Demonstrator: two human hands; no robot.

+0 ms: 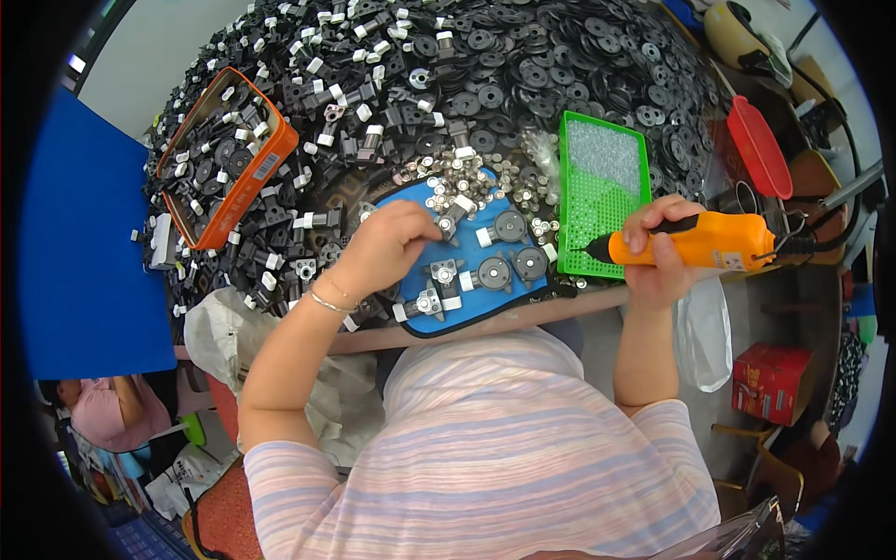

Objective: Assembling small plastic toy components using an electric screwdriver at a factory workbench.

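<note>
My right hand (661, 252) is wrapped round an orange electric screwdriver (723, 241). The tool's dark tip points left, over the green perforated tray (597, 219) that holds small silver screws (607, 154). My left hand (392, 241) is bent over the blue mat (481, 313), fingers curled and closed. Its fingertips meet the edge of a black part with a white tab (450, 224); what lies between them is hidden. Several similar parts rest on the mat, among them one with a round black wheel (494, 273) and one with a bare metal plate (428, 301).
Piled black wheels (569, 56) and white-tabbed parts (327, 98) cover the table's far side. Small silver caps (467, 177) lie beyond the mat. An orange-rimmed bin (271, 154) stands left, a red tray (761, 145) right. Another person (121, 411) sits at far left.
</note>
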